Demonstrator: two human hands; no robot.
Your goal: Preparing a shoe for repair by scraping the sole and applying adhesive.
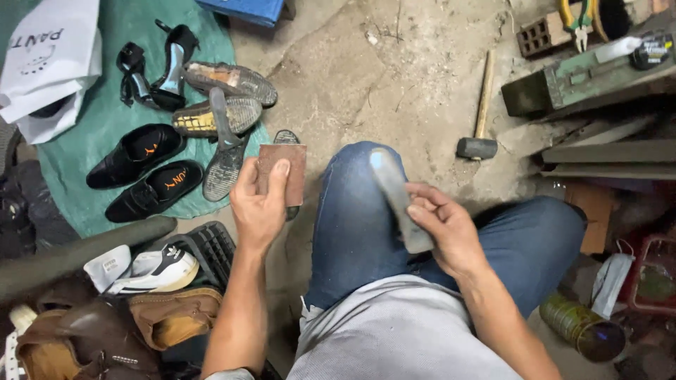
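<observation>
a brown square of sandpaper (282, 171) is held up in the left hand (259, 207), pinched between the thumb on its face and the fingers curled behind it; the hand is closed firmly on the sheet. a grey shoe sole (398, 198) is gripped in the right hand (442, 226), the fingers wrapped around its lower half, and it is laid along the knee of the blue jeans (355, 218), with its pale tip pointing away from the body. the two hands are kept apart, the sandpaper raised just left of the knee and not touching the sole.

on the concrete floor (373, 77) a hammer (480, 112) with a wooden handle is seen lying ahead of the right knee. to the left a green cloth (105, 112) is spread, and on it are set a pair of black loafers (144, 172), a pair of black high heels (158, 70) and several upturned worn shoes (225, 105). a white plastic bag (49, 63) is placed at the cloth's far corner. nearer the body a white sneaker (151, 271) and brown leather shoes (120, 324) are piled. at the top right, pliers (577, 17) with yellow and green handles are rested above a green metal box (577, 77).
</observation>
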